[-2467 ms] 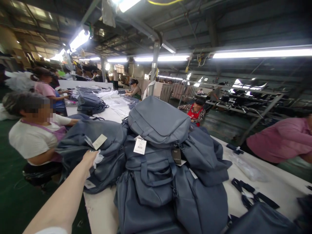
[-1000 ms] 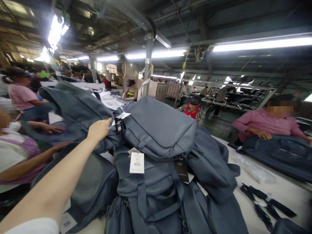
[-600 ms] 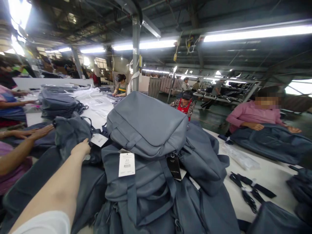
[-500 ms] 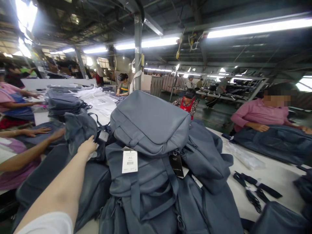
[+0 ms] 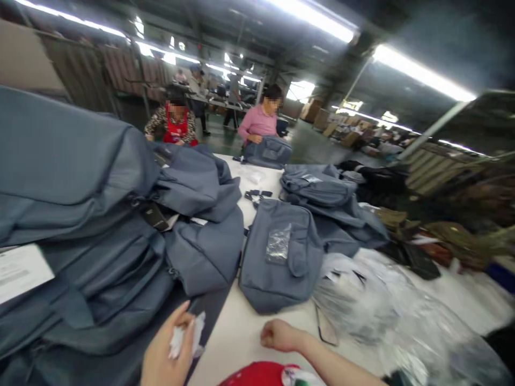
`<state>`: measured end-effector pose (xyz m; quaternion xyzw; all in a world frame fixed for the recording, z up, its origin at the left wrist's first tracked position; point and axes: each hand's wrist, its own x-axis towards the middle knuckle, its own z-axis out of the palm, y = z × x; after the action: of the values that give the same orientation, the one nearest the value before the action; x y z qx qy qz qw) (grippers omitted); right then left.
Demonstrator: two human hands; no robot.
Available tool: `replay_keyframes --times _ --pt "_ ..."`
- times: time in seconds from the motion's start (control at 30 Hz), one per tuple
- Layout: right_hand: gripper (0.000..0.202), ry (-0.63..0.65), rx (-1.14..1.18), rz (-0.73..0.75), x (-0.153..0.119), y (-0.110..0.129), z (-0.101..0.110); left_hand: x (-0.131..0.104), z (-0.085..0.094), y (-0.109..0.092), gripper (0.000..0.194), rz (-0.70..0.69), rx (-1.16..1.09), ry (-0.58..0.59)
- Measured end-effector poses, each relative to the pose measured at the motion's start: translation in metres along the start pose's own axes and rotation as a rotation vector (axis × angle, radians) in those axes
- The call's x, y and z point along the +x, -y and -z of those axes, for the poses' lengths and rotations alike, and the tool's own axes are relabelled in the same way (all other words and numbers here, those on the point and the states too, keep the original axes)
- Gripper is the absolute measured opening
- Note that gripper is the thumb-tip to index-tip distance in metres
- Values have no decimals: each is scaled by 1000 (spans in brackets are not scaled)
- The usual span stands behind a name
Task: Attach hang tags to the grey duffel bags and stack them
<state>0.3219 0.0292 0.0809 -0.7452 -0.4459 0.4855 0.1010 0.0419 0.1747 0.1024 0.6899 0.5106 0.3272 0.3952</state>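
My left hand [image 5: 171,346] is closed on a crumpled white scrap of paper or thin plastic [image 5: 198,333]. It is beside the pile of blue-grey bags [image 5: 116,300]. Over the white table, my right hand [image 5: 277,335] has its fingers curled in; what they hold, if anything, is hidden. Just beyond it a blue-grey backpack [image 5: 281,257] lies flat with a small clear plastic pouch [image 5: 277,244] on its front. A white paper tag [image 5: 22,272] hangs from the stacked bags at the left, and a black tag [image 5: 155,216] shows among them.
Clear plastic bags [image 5: 378,300] heap at the right, with a phone-like flat object [image 5: 326,326] by them. More blue-grey bags [image 5: 322,185] lie behind, near dark straps [image 5: 257,195]. Across the table, a person in pink [image 5: 259,120] handles a bag; another wears a red apron [image 5: 176,128].
My view has swung to the right, bringing the flat backpack and plastic heap close. My left hand has come away from the bags at the left with the white scrap. My right hand has appeared.
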Motion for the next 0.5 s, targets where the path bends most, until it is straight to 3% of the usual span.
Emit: replay_keyframes --times 0.07,0.13,0.2,0.33,0.5 --pt "20 55 148 36 -14 -7 -1 -13 -53 -16 43 12 -110 311" --pt "42 105 355 180 -21 -3 -1 -22 -93 -29 49 59 -157 434" --pt "48 95 503 324 -26 2 -3 -32 -122 -39 53 61 -170 488" --pt "28 -24 562 344 -46 -12 -7 -59 -158 -52 53 134 -211 640" --pt "23 12 402 331 -72 -66 8 -90 -185 -68 48 176 -266 891"
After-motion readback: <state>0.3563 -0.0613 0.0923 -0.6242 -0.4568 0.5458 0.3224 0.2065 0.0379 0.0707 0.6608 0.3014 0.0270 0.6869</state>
